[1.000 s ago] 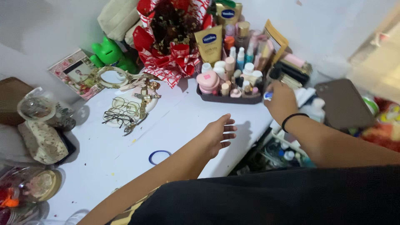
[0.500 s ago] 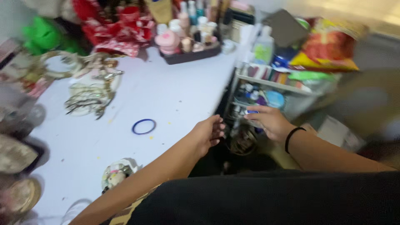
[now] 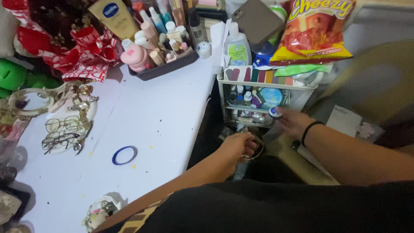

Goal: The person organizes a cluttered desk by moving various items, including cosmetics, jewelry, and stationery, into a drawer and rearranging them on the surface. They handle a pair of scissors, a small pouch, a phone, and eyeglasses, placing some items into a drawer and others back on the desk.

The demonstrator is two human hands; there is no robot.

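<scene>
well, i count two hands below the edge of the white table [image 3: 164, 112]. my right hand [image 3: 294, 123] reaches toward the white rack [image 3: 267, 84] beside the table, wrist wearing one black band [image 3: 309, 131], fingers pinched together on a small blue-and-white jar [image 3: 274, 112] held right at the front of the rack's middle shelf. my left hand [image 3: 236, 146] hangs lower, palm down, fingers curled at a round wire thing [image 3: 255, 151] in the dark gap under the rack (i cannot tell whether they clamp it or merely touch it).

on the table i see one blue ring [image 3: 124, 155] lying flat, well apart from both hands, and two pairs of glasses [image 3: 60, 131] stacked on a white dish at the left edge. one dark tray [image 3: 161, 69] at the back holds many small bottles, too crowded to count. one pink heart-shaped pot [image 3: 133, 56] sits at its near corner, one yellow tube [image 3: 114, 17] leaning behind it. on top of the rack stand one clear bottle [image 3: 237, 47], one grey phone [image 3: 256, 19] and one red snack bag [image 3: 317, 30]. one oval mirror [image 3: 28, 101] lies at far left.
</scene>
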